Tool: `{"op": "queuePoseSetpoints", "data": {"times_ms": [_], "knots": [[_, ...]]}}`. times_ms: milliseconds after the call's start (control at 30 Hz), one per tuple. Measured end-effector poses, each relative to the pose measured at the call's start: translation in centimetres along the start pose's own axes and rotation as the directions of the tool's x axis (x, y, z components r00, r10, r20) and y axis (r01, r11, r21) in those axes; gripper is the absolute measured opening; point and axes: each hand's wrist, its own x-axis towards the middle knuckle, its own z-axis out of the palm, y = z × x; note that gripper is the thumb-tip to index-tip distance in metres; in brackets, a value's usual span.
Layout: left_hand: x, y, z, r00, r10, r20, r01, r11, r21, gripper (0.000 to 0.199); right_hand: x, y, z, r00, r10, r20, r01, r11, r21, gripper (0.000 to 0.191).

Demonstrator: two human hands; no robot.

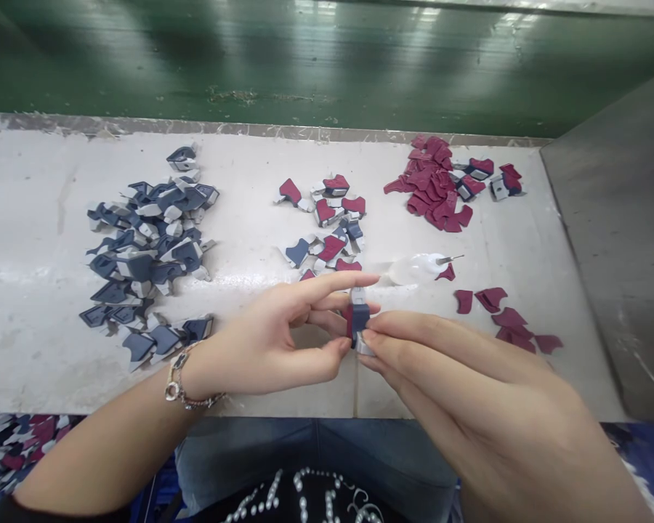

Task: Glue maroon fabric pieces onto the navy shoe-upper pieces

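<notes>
The left hand [256, 341], fingers partly curled, and the right hand [469, 385], fingers nearly closed, both pinch a navy-and-maroon piece [358, 323] at bench center. Fingers hide its lower end, so its full shape cannot be read. A mixed pile [327, 225] lies at 12 o'clock, a navy pile [150, 254] at 10, a maroon pile [436, 185] at 1, and a translucent squeeze bottle [414, 267] at 2.
</notes>
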Motion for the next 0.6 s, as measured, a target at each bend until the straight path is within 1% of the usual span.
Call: {"op": "queuePoseSetpoints", "data": {"times_ms": [100, 267, 467, 600], "knots": [[0.0, -0.1, 0.0, 1.0, -0.017, -0.007, 0.017, 1.0, 0.007, 0.061, -0.1, 0.2, 0.0, 1.0, -0.004, 0.012, 0.004, 1.0, -0.001, 0.023], [-0.2, -0.3, 0.3, 0.998, -0.059, -0.023, 0.06, 0.997, 0.048, 0.061, -0.6, 0.8, 0.2, 1.0, 0.0, 0.028, -0.002, 0.998, 0.058, 0.018], [0.0, -0.4, 0.3, 0.994, -0.113, 0.0, 0.113, 0.992, -0.06, 0.058, -0.3, 1.3, 0.2, 0.997, 0.056, 0.05, -0.062, 0.99, 0.129, 0.017], [0.1, -0.2, 0.1, 0.991, -0.127, 0.027, 0.129, 0.988, -0.081, 0.065, -0.2, 1.5, -0.3, 0.996, 0.086, 0.032, -0.09, 0.986, 0.139, 0.014]]}}
